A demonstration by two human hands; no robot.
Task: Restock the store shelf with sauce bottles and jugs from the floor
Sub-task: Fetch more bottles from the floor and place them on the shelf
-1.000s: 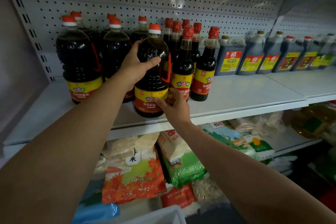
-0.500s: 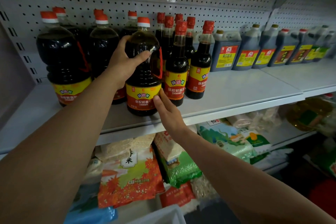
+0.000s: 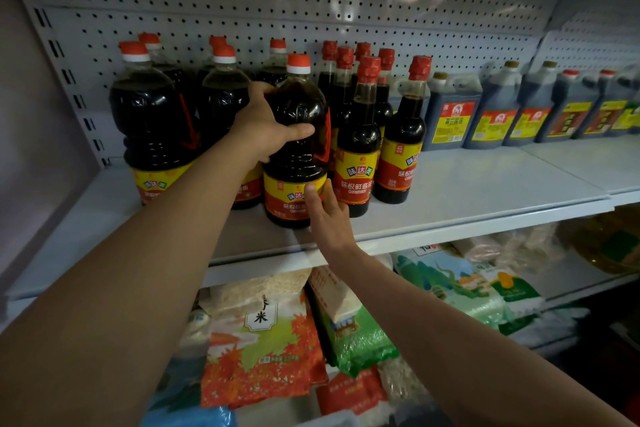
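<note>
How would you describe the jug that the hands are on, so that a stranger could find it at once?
Look at the upper shelf, at the group of big dark jugs on its left part. The jug stands at the right end of that group, nearest the shelf's front edge, beside the slim bottles. Only this one has the left hand gripping its shoulder and the right hand touching its label.
</note>
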